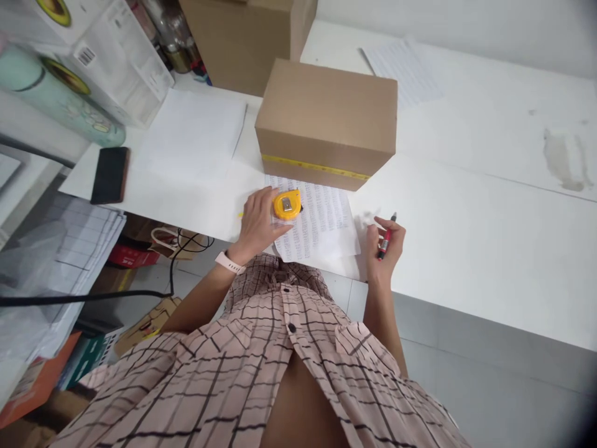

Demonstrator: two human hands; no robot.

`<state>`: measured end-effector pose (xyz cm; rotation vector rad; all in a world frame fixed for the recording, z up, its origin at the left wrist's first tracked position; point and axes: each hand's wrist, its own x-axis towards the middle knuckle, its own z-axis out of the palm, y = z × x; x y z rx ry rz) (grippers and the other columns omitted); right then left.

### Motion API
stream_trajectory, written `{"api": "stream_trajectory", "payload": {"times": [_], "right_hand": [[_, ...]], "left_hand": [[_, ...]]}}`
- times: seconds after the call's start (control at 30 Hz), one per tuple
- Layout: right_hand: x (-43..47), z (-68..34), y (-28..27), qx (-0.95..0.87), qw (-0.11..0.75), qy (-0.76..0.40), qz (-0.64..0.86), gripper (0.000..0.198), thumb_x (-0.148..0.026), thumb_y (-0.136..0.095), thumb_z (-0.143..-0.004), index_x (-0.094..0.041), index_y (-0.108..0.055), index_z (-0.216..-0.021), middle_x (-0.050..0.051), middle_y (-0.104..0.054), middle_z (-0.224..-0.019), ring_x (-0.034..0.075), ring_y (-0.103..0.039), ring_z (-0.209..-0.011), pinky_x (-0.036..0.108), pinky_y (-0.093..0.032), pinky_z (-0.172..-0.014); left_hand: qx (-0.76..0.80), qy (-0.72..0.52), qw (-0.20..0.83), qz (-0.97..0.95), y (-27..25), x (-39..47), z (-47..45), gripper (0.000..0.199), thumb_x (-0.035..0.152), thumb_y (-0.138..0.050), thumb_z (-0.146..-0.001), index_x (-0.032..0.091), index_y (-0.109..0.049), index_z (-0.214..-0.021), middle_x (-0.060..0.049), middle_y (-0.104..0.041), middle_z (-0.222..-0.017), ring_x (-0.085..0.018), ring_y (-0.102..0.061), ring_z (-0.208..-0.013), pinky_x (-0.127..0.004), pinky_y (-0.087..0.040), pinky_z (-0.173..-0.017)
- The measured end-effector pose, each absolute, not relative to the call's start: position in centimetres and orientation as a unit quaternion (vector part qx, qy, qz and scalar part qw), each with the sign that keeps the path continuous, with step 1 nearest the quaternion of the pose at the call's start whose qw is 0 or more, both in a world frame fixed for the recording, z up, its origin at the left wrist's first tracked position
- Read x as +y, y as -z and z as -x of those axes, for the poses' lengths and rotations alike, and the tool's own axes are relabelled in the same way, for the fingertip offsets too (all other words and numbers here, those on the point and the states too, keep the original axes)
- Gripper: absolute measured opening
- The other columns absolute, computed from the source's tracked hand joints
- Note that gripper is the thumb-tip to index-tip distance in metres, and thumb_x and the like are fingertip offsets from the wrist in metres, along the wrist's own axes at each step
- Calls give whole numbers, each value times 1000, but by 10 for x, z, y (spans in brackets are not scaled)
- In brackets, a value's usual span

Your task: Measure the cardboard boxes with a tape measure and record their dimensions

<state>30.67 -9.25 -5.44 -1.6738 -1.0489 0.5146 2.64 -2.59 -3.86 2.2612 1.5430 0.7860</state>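
My left hand (259, 221) lies palm down at the left edge of a printed sheet (321, 230), fingers stretched out. A yellow tape measure (286, 205) lies between its thumb and forefinger, clip side up; whether the fingers press on it is unclear. A bit of yellow shows just left of this hand. To the right of the sheet, my right hand (386, 249) grips a red and black pen (387, 239), its grey end pointing up and away. Just beyond the sheet stands a closed cardboard box (326, 115) with yellow tape along its side.
A larger carton (242, 43) stands behind the box. On the left are white paper (186, 134), a phone (111, 175), a mint bottle (60, 99) and a white box (116, 62). Another printed sheet (403, 68) lies at the back of the white table (476, 236). A black cable (116, 295) hangs below.
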Motion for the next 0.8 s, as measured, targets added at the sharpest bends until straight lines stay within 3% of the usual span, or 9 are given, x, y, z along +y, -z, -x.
{"api": "stream_trajectory", "payload": {"times": [0.07, 0.17, 0.3, 0.47, 0.67, 0.8], "right_hand": [[-79, -308, 52, -439, 544, -196, 688, 33, -48, -59, -93, -23, -56, -115, 5, -65, -105, 17, -63, -91, 30, -47, -75], [-62, -310, 51, -439, 558, -190, 678, 32, -48, -59, -92, -23, -54, -113, 7, -64, -113, 18, -63, -98, 29, -47, -76], [-50, -317, 55, -438, 554, -201, 678, 32, -49, -58, -92, -24, -53, -112, 7, -64, -120, 18, -63, -103, 31, -48, -78], [-25, -330, 60, -430, 579, -220, 657, 36, -54, -59, -90, -26, -50, -111, 7, -63, -125, 18, -65, -106, 35, -51, -85], [29, -334, 56, -374, 617, -313, 618, 42, -62, -56, -88, -26, -49, -108, 8, -63, -128, 18, -66, -111, 39, -50, -93], [58, -333, 57, -359, 620, -340, 609, 49, -71, -48, -88, -26, -47, -107, 8, -65, -125, 19, -66, -109, 39, -51, -91]], "left_hand": [[527, -238, 145, -803, 42, -12, -33, 86, 34, -84, -73, 19, -38, -145, -16, -51, -144, -38, -46, -132, -56, -37, -111], [524, -213, 160, -809, 49, -1, -37, 77, 34, -79, -78, 17, -41, -142, -16, -58, -135, -36, -53, -121, -53, -43, -103], [553, -266, 168, -771, 47, 7, -16, 70, 36, -76, -79, 21, -44, -139, -13, -60, -132, -33, -56, -117, -48, -50, -96], [650, -296, 101, -692, 49, 35, 40, 70, 37, -80, -74, 22, -49, -135, -13, -62, -124, -37, -56, -114, -53, -52, -91], [655, -301, 76, -689, 65, 74, 83, 64, 42, -78, -79, 17, -51, -131, -9, -62, -108, -37, -54, -116, -66, -45, -99], [603, -347, 67, -715, 55, 83, 66, 65, 47, -79, -77, 19, -53, -129, -14, -59, -127, -40, -42, -134, -67, -31, -114]]}}
